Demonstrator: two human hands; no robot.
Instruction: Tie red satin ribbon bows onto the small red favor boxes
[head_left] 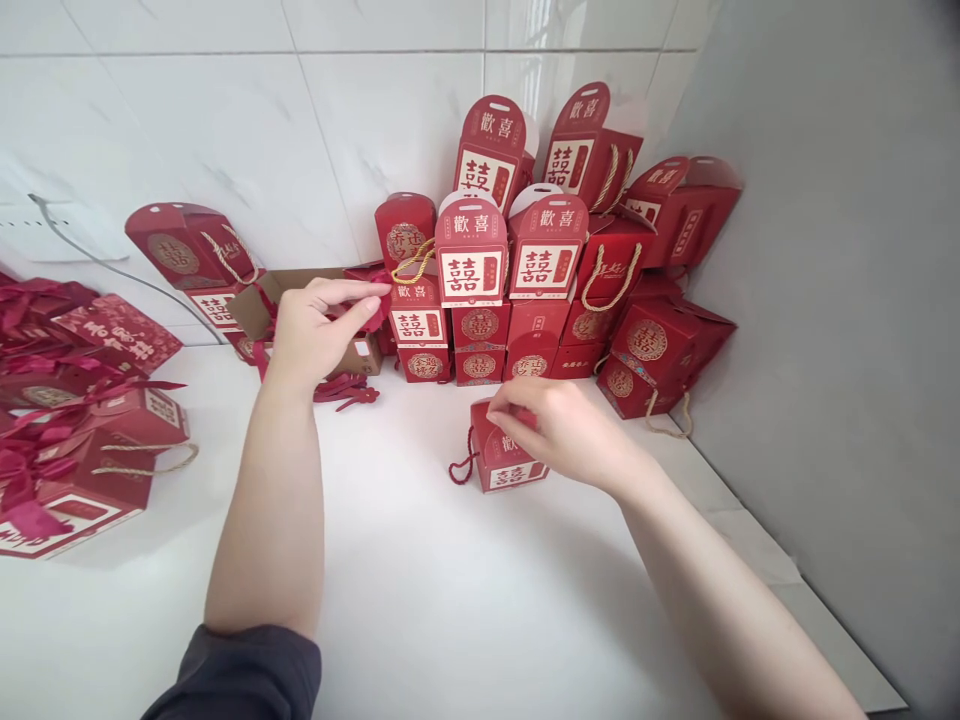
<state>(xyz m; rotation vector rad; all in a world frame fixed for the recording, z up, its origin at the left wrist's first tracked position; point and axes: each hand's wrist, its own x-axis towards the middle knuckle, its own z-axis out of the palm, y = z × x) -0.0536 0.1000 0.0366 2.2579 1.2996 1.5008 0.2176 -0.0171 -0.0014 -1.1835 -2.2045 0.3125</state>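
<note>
Thumb and fingers of my left hand [319, 325] pinch a piece of dark red ribbon [376, 312] above an open brown cardboard carton [367, 357]. Loose red ribbons [349, 391] lie in front of that carton. On the white table, my right hand [559, 425] grips the top of a small red gift box [513, 474]. The box stands upright, with white-panelled Chinese characters facing me and a dark red cord handle [463, 465] at its left side. My right fingers partly cover its upper flap.
Stacked red gift boxes [480, 325] stand against the tiled wall [390, 130]. More boxes lean in the right corner by a grey panel [825, 300]. Ribboned red boxes [112, 465] crowd the left side. A grey cable [127, 270] runs down from a wall socket [56, 230].
</note>
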